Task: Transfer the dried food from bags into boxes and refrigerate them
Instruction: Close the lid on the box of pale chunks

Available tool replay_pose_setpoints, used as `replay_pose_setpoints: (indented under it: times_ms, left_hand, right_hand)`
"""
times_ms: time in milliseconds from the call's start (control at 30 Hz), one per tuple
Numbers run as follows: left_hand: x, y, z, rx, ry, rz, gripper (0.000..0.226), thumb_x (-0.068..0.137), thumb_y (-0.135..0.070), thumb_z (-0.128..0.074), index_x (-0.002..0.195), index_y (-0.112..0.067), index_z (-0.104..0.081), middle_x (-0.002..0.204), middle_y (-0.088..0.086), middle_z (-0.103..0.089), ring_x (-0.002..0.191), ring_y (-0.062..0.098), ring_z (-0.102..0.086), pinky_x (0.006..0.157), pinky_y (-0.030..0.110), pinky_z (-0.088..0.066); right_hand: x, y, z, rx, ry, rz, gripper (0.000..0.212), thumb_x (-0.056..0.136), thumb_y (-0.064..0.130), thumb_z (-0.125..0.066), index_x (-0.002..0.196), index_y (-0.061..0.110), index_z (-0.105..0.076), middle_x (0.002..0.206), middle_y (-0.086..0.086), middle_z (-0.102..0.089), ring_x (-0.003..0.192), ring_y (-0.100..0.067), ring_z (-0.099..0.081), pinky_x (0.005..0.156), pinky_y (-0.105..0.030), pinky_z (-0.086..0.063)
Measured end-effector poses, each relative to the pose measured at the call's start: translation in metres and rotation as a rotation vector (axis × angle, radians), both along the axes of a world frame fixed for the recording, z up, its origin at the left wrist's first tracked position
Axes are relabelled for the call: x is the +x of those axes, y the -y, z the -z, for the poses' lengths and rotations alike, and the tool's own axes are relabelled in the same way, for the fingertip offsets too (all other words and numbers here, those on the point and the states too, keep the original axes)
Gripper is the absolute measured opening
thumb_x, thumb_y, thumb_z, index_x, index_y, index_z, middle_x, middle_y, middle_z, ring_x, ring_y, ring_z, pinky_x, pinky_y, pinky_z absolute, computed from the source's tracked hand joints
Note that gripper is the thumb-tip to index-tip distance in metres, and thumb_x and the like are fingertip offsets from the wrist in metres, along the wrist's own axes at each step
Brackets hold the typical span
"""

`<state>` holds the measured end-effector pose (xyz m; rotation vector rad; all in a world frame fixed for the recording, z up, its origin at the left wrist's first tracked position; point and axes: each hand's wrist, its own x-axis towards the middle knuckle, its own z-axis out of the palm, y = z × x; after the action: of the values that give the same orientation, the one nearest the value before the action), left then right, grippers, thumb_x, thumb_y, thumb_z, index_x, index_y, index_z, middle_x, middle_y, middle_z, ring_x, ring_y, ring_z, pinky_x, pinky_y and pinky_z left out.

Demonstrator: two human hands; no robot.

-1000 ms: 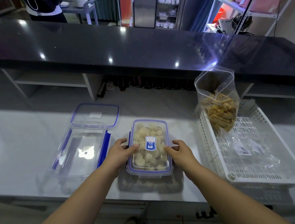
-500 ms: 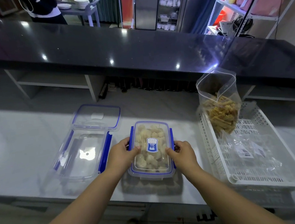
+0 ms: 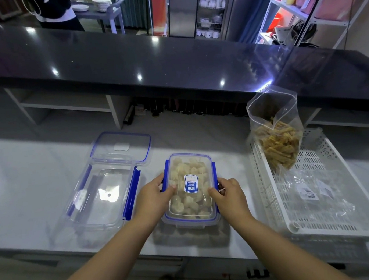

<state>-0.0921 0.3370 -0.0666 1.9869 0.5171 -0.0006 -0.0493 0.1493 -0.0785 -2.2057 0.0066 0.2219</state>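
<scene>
Head view: your left hand (image 3: 154, 195) and right hand (image 3: 228, 191) clamp the box (image 3: 192, 205) sides, pressing its latches shut.

White counter (image 3: 28, 185); dark glossy bar top (image 3: 128, 56); metal shelving (image 3: 302, 18)

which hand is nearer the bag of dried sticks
Right. The right hand is at the filled box's right side, nearer the bag; the left hand is across the box.
</scene>
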Motion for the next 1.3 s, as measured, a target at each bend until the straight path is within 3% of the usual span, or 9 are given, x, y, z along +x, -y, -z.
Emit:
replay_pose_setpoints:
  times_ms: [233, 500, 633, 767, 900, 1133, 1200, 1300]
  left_hand:
    - [0.012, 0.007, -0.006, 0.012, 0.024, 0.001, 0.037, 0.09, -0.027, -0.06, 0.126, -0.023, -0.054, 0.103, -0.011, -0.062, 0.08, 0.005, -0.057, 0.06, 0.016, -0.047]
    - [0.024, 0.01, -0.004, -0.024, -0.022, 0.009, 0.044, 0.089, -0.024, -0.061, 0.131, -0.018, -0.05, 0.121, 0.0, -0.062, 0.095, 0.013, -0.06, 0.079, 0.032, -0.053]
    - [0.036, 0.012, -0.011, 0.128, -0.04, 0.003, 0.053, 0.083, -0.023, -0.066, 0.132, -0.017, -0.048, 0.128, 0.004, -0.053, 0.107, 0.02, -0.056, 0.086, 0.037, -0.053]
    - [0.059, 0.03, -0.035, 0.208, 0.108, 0.08, 0.06, 0.079, -0.024, -0.065, 0.136, -0.024, -0.043, 0.137, 0.001, -0.047, 0.125, 0.021, -0.043, 0.1, 0.035, -0.042]
    - [0.084, 0.075, -0.071, 0.276, 0.309, 0.24, 0.06, 0.083, -0.03, -0.065, 0.138, -0.026, -0.041, 0.138, -0.005, -0.045, 0.13, 0.013, -0.034, 0.094, 0.023, -0.029]
    - [0.129, 0.151, -0.114, 0.523, 0.553, 0.474, 0.075, 0.078, -0.046, -0.068, 0.141, -0.021, -0.036, 0.14, -0.002, -0.042, 0.135, 0.015, -0.027, 0.112, 0.036, -0.024]
    - [0.143, 0.169, -0.121, 0.54, 0.525, 0.491, 0.069, 0.078, -0.049, -0.066, 0.136, -0.018, -0.042, 0.134, -0.001, -0.049, 0.134, 0.018, -0.03, 0.111, 0.039, -0.025]
    - [0.162, 0.191, -0.132, 0.543, 0.522, 0.469, 0.043, 0.081, -0.046, -0.064, 0.114, -0.019, -0.06, 0.112, 0.001, -0.063, 0.117, 0.022, -0.046, 0.101, 0.038, -0.033]
  right_hand:
    - [0.005, 0.004, -0.009, 0.084, 0.017, 0.032, 0.022, 0.092, 0.024, -0.058, 0.114, 0.026, -0.06, 0.101, 0.003, -0.057, 0.083, -0.01, -0.062, 0.06, -0.013, -0.05]
    - [0.012, 0.007, -0.006, 0.079, -0.004, 0.051, 0.023, 0.092, 0.025, -0.059, 0.115, 0.023, -0.061, 0.102, 0.003, -0.056, 0.085, -0.011, -0.062, 0.063, -0.016, -0.052]
    - [0.017, 0.012, -0.008, 0.032, -0.029, 0.033, 0.036, 0.092, 0.031, -0.059, 0.126, 0.021, -0.054, 0.115, 0.002, -0.055, 0.089, -0.01, -0.061, 0.064, -0.016, -0.052]
    - [0.027, 0.027, -0.026, -0.019, 0.068, 0.1, 0.041, 0.093, 0.028, -0.059, 0.132, 0.017, -0.051, 0.118, 0.001, -0.055, 0.088, -0.007, -0.056, 0.063, -0.011, -0.041]
    - [0.034, 0.057, -0.052, -0.024, 0.224, 0.178, 0.029, 0.091, 0.022, -0.059, 0.12, 0.017, -0.061, 0.108, 0.003, -0.061, 0.087, -0.006, -0.057, 0.073, -0.02, -0.046]
    - [0.029, 0.128, -0.077, -0.076, 0.303, 0.325, 0.011, 0.09, 0.018, -0.061, 0.098, 0.02, -0.068, 0.095, 0.004, -0.064, 0.083, -0.01, -0.06, 0.075, -0.03, -0.052]
    - [0.025, 0.145, -0.08, -0.068, 0.295, 0.359, 0.012, 0.09, 0.016, -0.06, 0.099, 0.02, -0.068, 0.096, 0.004, -0.064, 0.083, -0.009, -0.059, 0.075, -0.028, -0.051]
    - [0.02, 0.165, -0.081, -0.096, 0.276, 0.379, 0.013, 0.09, 0.016, -0.058, 0.097, 0.021, -0.068, 0.095, 0.005, -0.065, 0.084, -0.008, -0.06, 0.077, -0.03, -0.053]
